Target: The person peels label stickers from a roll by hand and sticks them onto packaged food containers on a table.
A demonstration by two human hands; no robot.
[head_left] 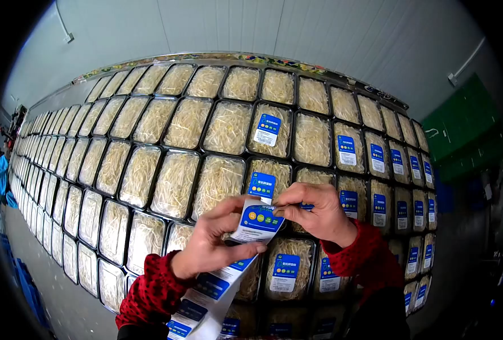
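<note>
One label strip (210, 286), held in my left hand (212, 238), long axis slanting down-left toward me. My right hand (316, 211) pinches its upper end, over packed bean-sprout trays (175, 184).

Blue-and-white label (285, 271) on sprout pack (288, 246): white Chinese characters across the blue, first two look like 有机, rest too small to be sure. Same design on other labelled packs, e.g. the upper label (268, 130). Front label (260, 220) on the label strip (209, 286): coloured circles, markings inside illegible. Fine print on the white parts unreadable.
</note>
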